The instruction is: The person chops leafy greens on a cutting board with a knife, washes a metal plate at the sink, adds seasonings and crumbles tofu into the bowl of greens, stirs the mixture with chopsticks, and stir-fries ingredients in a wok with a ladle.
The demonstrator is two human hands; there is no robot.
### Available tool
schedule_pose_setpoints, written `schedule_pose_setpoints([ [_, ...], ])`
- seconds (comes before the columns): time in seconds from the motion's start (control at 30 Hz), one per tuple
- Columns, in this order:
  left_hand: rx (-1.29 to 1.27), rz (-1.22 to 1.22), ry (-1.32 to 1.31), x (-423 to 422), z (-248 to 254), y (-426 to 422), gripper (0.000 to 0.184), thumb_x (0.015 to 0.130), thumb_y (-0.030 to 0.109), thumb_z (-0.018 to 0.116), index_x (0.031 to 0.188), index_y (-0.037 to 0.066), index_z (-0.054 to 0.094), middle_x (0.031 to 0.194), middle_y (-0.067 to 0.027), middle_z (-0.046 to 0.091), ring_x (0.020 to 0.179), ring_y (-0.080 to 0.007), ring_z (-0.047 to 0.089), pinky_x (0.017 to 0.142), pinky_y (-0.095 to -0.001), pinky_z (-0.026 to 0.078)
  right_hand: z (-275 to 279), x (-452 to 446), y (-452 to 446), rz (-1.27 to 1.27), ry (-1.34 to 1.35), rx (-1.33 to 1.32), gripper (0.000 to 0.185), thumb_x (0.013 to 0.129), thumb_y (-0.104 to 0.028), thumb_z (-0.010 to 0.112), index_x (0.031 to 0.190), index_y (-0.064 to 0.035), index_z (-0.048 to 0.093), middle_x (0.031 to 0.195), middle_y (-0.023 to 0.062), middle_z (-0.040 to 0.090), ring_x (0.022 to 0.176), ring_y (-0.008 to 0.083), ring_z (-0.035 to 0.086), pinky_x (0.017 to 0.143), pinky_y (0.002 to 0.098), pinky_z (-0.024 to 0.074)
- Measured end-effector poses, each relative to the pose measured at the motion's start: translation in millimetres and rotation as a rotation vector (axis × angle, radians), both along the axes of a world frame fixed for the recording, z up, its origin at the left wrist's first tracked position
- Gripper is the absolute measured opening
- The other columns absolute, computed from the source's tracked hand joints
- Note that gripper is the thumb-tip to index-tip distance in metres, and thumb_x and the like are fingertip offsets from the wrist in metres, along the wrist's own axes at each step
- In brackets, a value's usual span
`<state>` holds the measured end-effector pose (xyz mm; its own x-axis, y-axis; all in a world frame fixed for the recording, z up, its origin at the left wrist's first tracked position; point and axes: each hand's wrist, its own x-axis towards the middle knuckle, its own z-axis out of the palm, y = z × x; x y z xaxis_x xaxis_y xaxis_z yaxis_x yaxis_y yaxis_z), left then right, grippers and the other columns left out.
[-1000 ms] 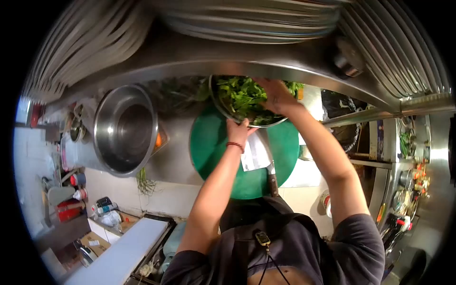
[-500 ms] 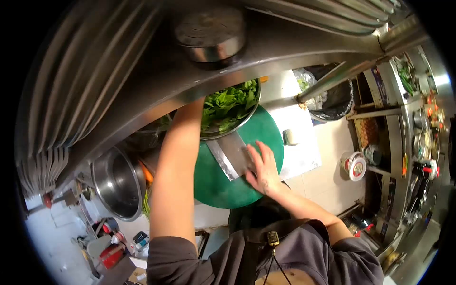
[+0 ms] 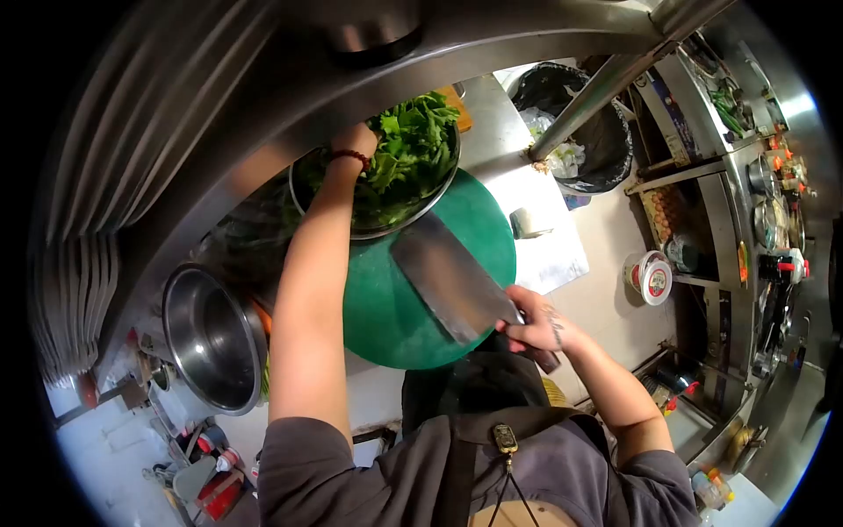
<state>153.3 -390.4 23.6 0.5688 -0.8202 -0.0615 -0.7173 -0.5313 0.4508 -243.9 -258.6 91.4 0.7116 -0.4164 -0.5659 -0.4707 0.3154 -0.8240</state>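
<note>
My right hand [image 3: 537, 327] is closed round the handle of the cleaver [image 3: 457, 283], its blade slanting forward-left toward the bowl [image 3: 388, 229]; my left hand [image 3: 355, 140] (grip hidden) is nearer the greens [image 3: 413, 145].

no text could be read for certain. a round red label with pale lettering sat on the lid of the white tub [image 3: 657, 281] at the right of the frame, too small to make out. the dark printed panel [image 3: 665, 114] at the upper right bore coloured marks, also illegible. dark marks on the skin by the right hand [image 3: 531, 327] could not be read either.
</note>
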Motion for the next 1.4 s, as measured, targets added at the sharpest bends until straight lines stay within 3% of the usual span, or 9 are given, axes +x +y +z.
schedule_pose_setpoints([
  [0.3,-0.730,-0.150,-0.334,-14,67,99,0.054,0.064,0.023,0.077,0.108,0.000,0.056,0.105,-0.0224,0.059,0.099,-0.0408,0.054,0.083,-0.0453,0.044,30,-43,65,-0.307,0.140,0.196,0.021,0.086,-0.012,0.058,0.096,0.0023,0.048,0.053,0.0020,0.047,0.038,0.0096,0.045,0.037,0.0243,0.0374],
  [0.43,-1.104,0.074,0.525,-49,52,141,0.046,0.061,0.005,0.074,0.104,-0.001,0.058,0.103,-0.0155,0.061,0.095,-0.0302,0.057,0.086,-0.0358,0.044,23,-47,89,-0.432,0.126,0.094,0.020,0.087,-0.017,0.059,0.089,-0.0003,0.048,0.051,0.0004,0.044,0.035,0.0098,0.042,0.033,0.0255,0.0368],
  [0.7,-1.006,0.251,0.688,-120,-22,265,0.036,0.069,-0.001,0.065,0.103,-0.004,0.055,0.103,-0.0108,0.060,0.093,-0.0224,0.058,0.080,-0.0313,0.047,45,-41,116,-0.378,0.272,-0.213,0.015,0.088,-0.014,0.058,0.089,-0.0006,0.050,0.051,0.0009,0.046,0.036,0.0097,0.044,0.034,0.0248,0.0372],
  [0.73,-1.014,0.442,1.204,-123,-30,271,0.028,0.074,0.003,0.063,0.101,-0.004,0.057,0.102,-0.0092,0.061,0.093,-0.0197,0.059,0.077,-0.0284,0.048,46,-40,115,-0.357,0.257,-0.251,0.016,0.088,-0.013,0.057,0.090,0.0010,0.051,0.054,0.0015,0.050,0.037,0.0095,0.047,0.036,0.0246,0.0385],
  [0.83,-0.632,0.116,0.150,-115,-46,293,0.029,0.069,0.005,0.064,0.097,0.002,0.062,0.099,-0.0192,0.061,0.093,-0.0353,0.058,0.082,-0.0380,0.047,63,-29,106,-0.206,0.320,-0.526,0.022,0.087,-0.017,0.060,0.077,-0.0001,0.049,0.049,0.0038,0.052,0.042,0.0096,0.054,0.040,0.0253,0.0413],
  [0.9,-0.486,0.030,-0.019,-116,-43,295,0.033,0.064,0.006,0.066,0.097,0.006,0.063,0.100,-0.0222,0.059,0.098,-0.0418,0.051,0.086,-0.0406,0.044,81,-6,94,-0.045,0.347,-0.743,0.021,0.086,-0.014,0.060,0.075,0.0002,0.048,0.050,0.0115,0.053,0.044,0.0193,0.058,0.044,0.0290,0.0438],
  [0.97,-0.375,-0.003,-0.005,-120,-29,295,0.038,0.064,0.015,0.071,0.101,0.007,0.062,0.107,-0.0190,0.058,0.111,-0.0378,0.045,0.092,-0.0448,0.037,76,12,73,0.160,0.362,-1.034,0.017,0.085,-0.010,0.058,0.076,-0.0006,0.047,0.056,0.0175,0.054,0.053,0.0327,0.058,0.048,0.0358,0.0439],
  [1.17,0.008,-0.073,-0.153,-138,-4,311,0.057,0.077,0.049,0.059,0.117,0.008,0.057,0.129,-0.0147,0.047,0.130,-0.0303,0.028,0.101,-0.0553,0.020,79,81,28,0.476,0.141,-1.294,0.014,0.087,-0.011,0.053,0.089,-0.0027,0.042,0.061,0.0198,0.056,0.059,0.0392,0.057,0.051,0.0450,0.0450],
  [1.4,-0.262,-0.069,-0.016,-140,-39,322,0.027,0.077,0.014,0.057,0.100,0.002,0.064,0.124,-0.0162,0.050,0.125,-0.0341,0.035,0.095,-0.0521,0.035,-19,109,6,0.682,0.396,-1.142,0.014,0.090,-0.014,0.041,0.098,-0.0029,0.038,0.075,0.0226,0.061,0.066,0.0408,0.060,0.057,0.0469,0.0484],
])
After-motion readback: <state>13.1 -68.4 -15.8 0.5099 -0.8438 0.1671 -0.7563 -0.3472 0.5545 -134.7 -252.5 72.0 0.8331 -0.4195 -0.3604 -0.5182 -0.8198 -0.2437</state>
